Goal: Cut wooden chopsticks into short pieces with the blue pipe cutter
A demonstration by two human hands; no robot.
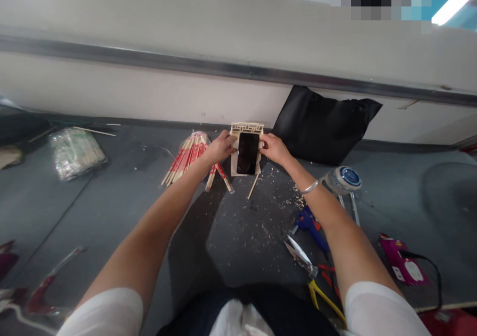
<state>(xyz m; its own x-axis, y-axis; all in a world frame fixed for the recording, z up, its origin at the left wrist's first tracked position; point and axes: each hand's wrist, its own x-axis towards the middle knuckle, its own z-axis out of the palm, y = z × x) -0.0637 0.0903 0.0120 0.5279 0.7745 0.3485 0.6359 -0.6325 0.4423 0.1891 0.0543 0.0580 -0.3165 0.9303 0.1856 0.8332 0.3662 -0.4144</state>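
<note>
A black smartphone, its screen dark, lies against a pale wooden lattice frame with a beige backing. The frame is near the foot of the wall. My left hand pinches the frame's left edge, its fingertips close to the phone. On the opposite side my right hand is closed on the right edge, thumb and fingers beside the phone. A single thin stick lies just below the frame. Bundled chopsticks in red-printed wrappers lie left of it, partly behind my left hand.
Wood crumbs litter the dark surface. On the right are a blue glue gun, scissors, yellow pliers handles, a jar, a black bag and a purple packet. A plastic-wrapped bundle lies left.
</note>
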